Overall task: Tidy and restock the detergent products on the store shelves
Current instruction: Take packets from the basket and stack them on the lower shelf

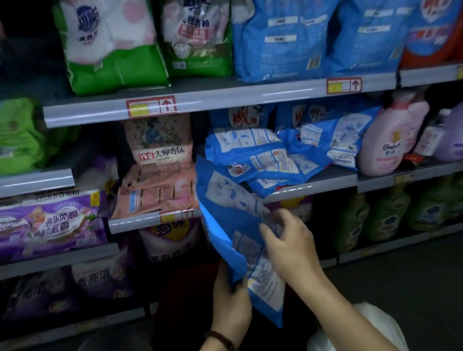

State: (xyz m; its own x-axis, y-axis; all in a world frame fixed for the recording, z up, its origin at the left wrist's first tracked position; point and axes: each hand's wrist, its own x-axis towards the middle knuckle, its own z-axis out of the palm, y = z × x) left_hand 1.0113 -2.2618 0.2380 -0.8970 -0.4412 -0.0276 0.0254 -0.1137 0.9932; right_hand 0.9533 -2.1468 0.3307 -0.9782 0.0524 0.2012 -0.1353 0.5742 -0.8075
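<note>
Upper-shelf bags cut by top edge; blue pouch print illegible.

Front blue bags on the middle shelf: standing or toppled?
Toppled. The blue detergent bags lie flat and overlapping on the middle shelf, back labels facing up.

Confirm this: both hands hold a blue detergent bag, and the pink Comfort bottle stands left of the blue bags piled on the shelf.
One error. The head view shows the pink Comfort bottle right of the piled blue bags, not left. The left hand and right hand do hold a blue detergent bag.
</note>
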